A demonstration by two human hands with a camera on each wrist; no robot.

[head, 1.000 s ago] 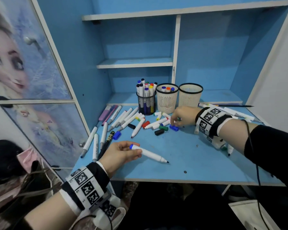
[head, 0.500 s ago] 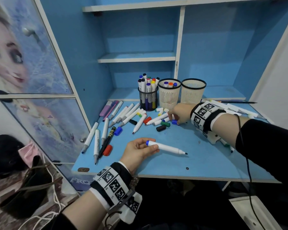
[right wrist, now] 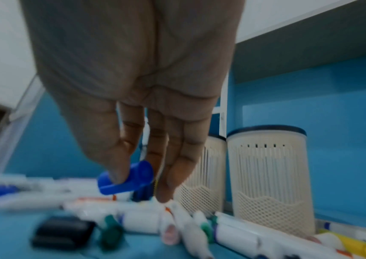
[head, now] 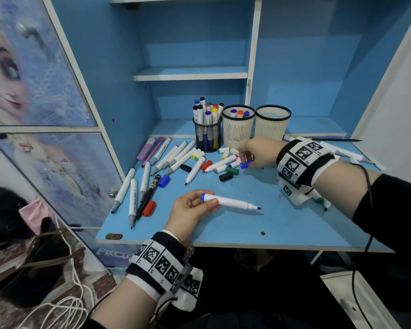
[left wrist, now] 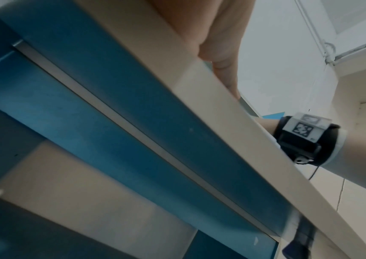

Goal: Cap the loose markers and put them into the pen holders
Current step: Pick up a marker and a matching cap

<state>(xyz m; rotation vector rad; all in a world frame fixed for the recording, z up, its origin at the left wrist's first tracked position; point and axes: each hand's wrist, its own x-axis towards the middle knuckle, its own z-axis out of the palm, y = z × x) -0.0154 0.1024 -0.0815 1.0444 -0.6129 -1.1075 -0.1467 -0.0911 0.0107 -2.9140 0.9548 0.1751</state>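
Pinching blue cap [right wrist: 125, 178], right grip [right wrist: 133, 108] above markers [right wrist: 184, 220].

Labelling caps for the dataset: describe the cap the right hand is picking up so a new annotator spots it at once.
Start at the two cream mesh pen holders at the back of the blue desk; just in front lies a heap of markers. The right hand reaches into it, pinching a blue cap. The green cap and black cap beside it lie untouched.

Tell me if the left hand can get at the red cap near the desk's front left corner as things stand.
Probably not yet: the left hand grips an uncapped marker, so it is not free. The red cap itself lies uncovered just beside it, with bare desk between.
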